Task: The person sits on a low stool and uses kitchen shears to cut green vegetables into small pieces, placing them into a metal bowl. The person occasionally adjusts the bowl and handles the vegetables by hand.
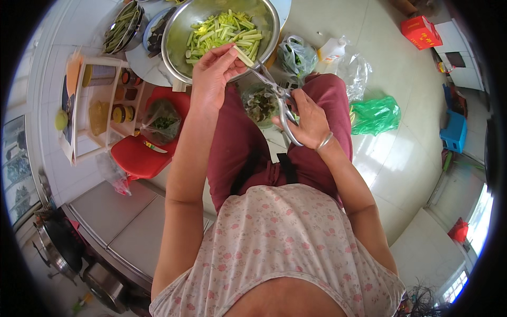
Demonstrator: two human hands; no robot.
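Observation:
My left hand (218,69) pinches a pale green celery stalk piece (243,56) over the near rim of a large steel bowl (174,51). Many cut celery pieces (225,33), some with yellow-green leaves, lie in that bowl. Metal kitchen scissors (282,93) are in my right hand (311,119), their blades pointing up and left to the lower end of the stalk piece. Whether the blades touch it I cannot tell. Below the scissors, between my knees, a container (259,105) holds dark, leafy scraps.
Left of the bowl, the table bears a blue-rimmed plate (147,31) of dark food and a pot of green beans (122,29). A red chair (138,156) holds a bag of greens (161,121) beside a shelf rack (107,61). Plastic bags (376,115) and a white jug (332,49) lie right.

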